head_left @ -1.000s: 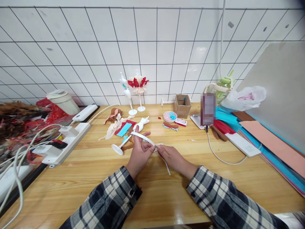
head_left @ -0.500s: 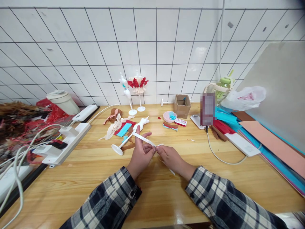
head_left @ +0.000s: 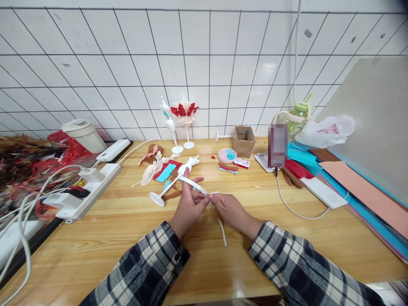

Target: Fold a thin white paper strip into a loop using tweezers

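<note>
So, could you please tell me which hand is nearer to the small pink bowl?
Right. The right hand lies almost straight below the pink bowl, toward the person; the left hand sits further to the bowl's left.

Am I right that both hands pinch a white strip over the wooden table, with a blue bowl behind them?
Not quite: the bowl is pink, with something blue inside, per the head view. The rest holds: left hand and right hand pinch the white strip over the wooden table.
</note>
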The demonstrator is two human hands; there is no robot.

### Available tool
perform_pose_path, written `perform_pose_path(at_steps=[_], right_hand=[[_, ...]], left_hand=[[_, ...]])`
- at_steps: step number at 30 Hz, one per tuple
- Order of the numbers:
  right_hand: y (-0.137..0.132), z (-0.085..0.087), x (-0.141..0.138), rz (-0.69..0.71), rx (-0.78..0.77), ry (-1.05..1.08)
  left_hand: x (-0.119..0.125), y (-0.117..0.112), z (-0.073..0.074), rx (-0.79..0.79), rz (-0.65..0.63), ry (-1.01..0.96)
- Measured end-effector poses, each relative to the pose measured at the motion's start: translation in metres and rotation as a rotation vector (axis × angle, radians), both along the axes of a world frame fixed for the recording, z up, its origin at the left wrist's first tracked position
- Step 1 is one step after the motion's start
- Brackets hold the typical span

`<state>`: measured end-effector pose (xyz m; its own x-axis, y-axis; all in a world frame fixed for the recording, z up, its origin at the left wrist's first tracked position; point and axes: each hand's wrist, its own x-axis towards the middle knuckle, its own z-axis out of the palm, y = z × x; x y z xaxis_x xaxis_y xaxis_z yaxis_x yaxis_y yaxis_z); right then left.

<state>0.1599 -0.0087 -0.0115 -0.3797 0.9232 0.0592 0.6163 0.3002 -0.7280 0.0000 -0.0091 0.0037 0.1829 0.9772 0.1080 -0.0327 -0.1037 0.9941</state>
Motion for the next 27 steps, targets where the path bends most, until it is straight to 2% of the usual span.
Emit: perform_pose_path(at_steps=[4, 10, 14, 18, 27], right_hand=[[0.0002, 0.0005, 0.0022, -0.004, 0.016, -0.01], [0.0032, -0.004, 0.0036, 0.036, -0.018, -0.013], [0.0041, -0.0049, 0.0031, 0.078, -0.07, 0.05], [0.0037, -0.004, 0.0025, 0.045, -0.094, 0.03], [0.005, -0.0036, 0.0036, 0.012, -0.072, -0.007]], left_hand=[[-0.0025, 0.0017, 0.0009, 0.0, 0.019, -0.026], [-0.0014, 0.0057, 0.0031, 0.017, 0.15, 0.038], [0.0003, 0.0071, 0.0011, -0.038, 0.147, -0.014], [-0.0006, 0.0083, -0.0017, -0.042, 0.208, -0.041], [-0.0009, 0.0092, -0.0033, -0.075, 0.143, -0.055]])
